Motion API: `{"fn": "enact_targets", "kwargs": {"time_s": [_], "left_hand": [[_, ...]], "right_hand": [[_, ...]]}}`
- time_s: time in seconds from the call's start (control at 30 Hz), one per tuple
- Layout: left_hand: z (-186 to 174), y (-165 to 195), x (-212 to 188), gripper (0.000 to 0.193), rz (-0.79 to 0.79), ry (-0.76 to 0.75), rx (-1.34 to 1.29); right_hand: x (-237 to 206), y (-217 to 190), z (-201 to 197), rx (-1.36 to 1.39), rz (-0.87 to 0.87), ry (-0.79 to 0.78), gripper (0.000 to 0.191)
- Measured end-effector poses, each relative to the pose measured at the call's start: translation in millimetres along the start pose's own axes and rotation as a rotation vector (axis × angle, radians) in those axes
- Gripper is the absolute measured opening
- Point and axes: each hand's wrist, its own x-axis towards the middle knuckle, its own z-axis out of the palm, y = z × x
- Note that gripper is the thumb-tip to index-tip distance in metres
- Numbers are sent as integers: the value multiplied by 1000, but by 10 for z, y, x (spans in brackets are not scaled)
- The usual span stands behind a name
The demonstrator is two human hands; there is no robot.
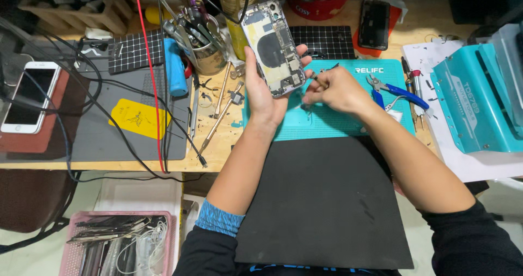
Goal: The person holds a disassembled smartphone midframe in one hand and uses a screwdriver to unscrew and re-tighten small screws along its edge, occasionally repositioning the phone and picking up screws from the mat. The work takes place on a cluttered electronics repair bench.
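Observation:
My left hand [260, 93] holds up an opened smartphone [274, 47] with its back removed, so the boards and a round dark coil show. My right hand [338, 89] is closed around a thin dark tool [317, 80] whose tip points at the phone's lower edge. Both hands hover over a teal work mat [338, 124] on the wooden bench. A black mat [321, 199] lies below it, toward me.
Blue-handled pliers [395, 89] lie right of my right hand. A white phone [30, 97] rests far left, a black phone [374, 23] at the back. A tool cup [204, 50], grey mat [109, 129], red cable [152, 85], teal machine [479, 99] and pink basket [117, 243] surround the bench.

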Motion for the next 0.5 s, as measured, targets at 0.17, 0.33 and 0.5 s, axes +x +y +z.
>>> {"fn": "enact_targets", "kwargs": {"time_s": [0.17,0.33,0.5], "left_hand": [[44,4,0,78,-33,-53,-74],[90,-45,-12,76,-56,-106,-39],[141,-95,-35,74,-86,-162,-23]], "right_hand": [[-199,-57,-150,54,-203,250,6],[-585,-325,-293,-101,-271,443,23],[-666,-500,-252,-264,-450,336,33]]}}
